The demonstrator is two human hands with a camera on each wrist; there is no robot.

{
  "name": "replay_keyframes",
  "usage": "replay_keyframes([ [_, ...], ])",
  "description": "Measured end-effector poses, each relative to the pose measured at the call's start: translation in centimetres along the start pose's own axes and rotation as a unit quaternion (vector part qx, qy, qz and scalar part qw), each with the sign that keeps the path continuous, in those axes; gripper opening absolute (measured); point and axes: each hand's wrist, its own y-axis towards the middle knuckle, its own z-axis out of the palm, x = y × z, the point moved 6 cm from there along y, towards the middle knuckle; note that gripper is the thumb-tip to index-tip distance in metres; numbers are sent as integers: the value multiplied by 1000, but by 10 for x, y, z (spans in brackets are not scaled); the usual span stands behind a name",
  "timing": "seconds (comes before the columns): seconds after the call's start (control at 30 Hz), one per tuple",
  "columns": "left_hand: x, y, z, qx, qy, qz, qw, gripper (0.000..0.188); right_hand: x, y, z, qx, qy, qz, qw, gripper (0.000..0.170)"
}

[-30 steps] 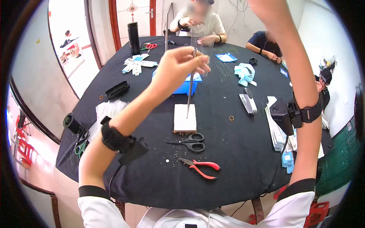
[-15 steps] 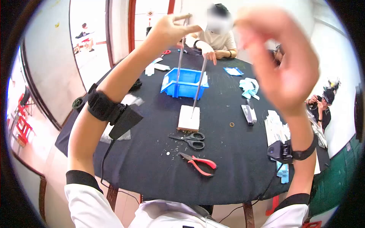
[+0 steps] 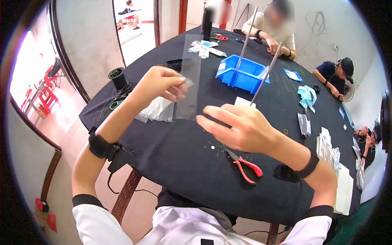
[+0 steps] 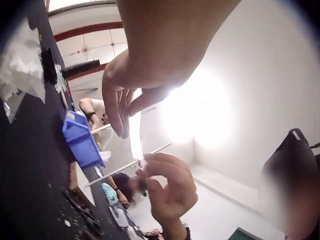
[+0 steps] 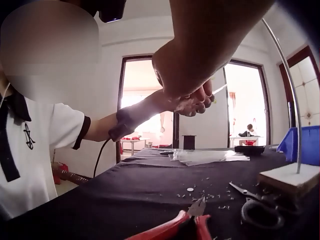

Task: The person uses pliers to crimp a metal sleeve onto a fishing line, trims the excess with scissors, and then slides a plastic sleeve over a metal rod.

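A long clear plastic bag is stretched between my hands, above the table's near left part. My left hand pinches it along one side. At its lower corner, the fingertips of my right hand grip the plastic; in the left wrist view the bag shows as a bright strip between left hand and right hand. Behind my right hand a metal rod rises from a white-topped block, partly hidden by that hand. Red-handled pliers lie on the cloth below it.
A blue bin stands beyond the block, a second rod rising there. Black scissors lie by the block. Plastic bags, a thread spool, a stapler and paper strips surround the work area. People sit opposite.
Both hands have come down from high up, away from the rod, with the bag now stretched between them. The head view has turned, so the table's things appear further right.
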Motion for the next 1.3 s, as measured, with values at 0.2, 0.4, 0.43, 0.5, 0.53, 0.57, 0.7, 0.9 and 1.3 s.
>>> replay_keyframes([
  [0.2,71,14,-54,-75,247,22,966,18,-29,-32,-1,22,47,117,992,40],
  [0.4,14,-10,-5,-164,563,205,783,48,-62,-81,2,-3,92,307,947,25],
  [0.43,-15,-22,25,-80,532,308,784,48,-64,-89,4,-4,147,366,919,23],
  [0.5,-26,-31,72,97,381,396,830,56,-67,-97,4,-34,232,434,870,20],
  [0.53,-26,-35,93,181,330,415,828,52,-67,-99,3,-30,264,442,857,26],
  [0.57,-26,-37,109,234,281,421,830,47,-65,-98,3,-49,298,445,843,31],
  [0.7,-34,-27,138,295,205,411,838,37,-61,-96,1,-73,332,444,829,45],
  [0.9,-18,-12,152,346,129,365,855,30,-66,-108,9,-27,415,451,789,15],
  [1.3,-6,1,154,426,-50,225,875,26,-65,-123,31,-42,589,488,643,21],
])
